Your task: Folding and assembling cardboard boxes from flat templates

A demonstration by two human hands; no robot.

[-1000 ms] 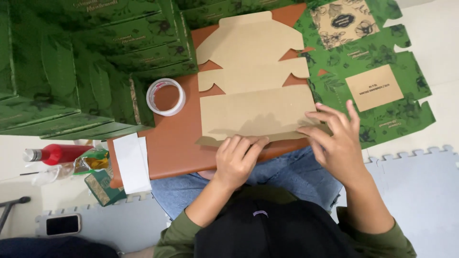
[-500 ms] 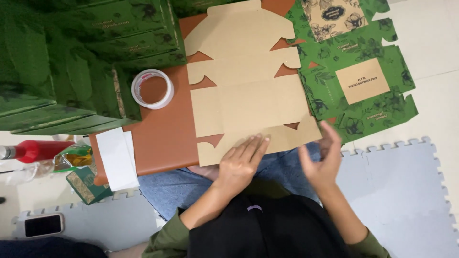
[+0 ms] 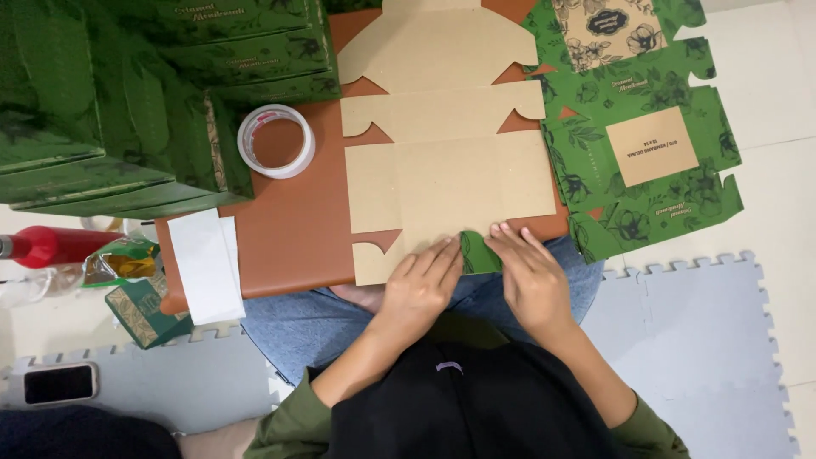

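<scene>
The flat cardboard box blank [image 3: 450,183] lies plain side up on the brown table [image 3: 293,229]. Light and stiff, it is best held by its edges; its near flap is pressed flat under the left hand [image 3: 421,285] and right hand [image 3: 531,276], nothing gripped.

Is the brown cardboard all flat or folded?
Mostly flat cardboard sheet; its near flap is folded over, green side showing, under left hand and right hand.

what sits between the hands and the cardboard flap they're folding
Nothing visible. The left hand and right hand already press directly on the folded green flap of the box blank; the tape roll lies well aside.
</scene>
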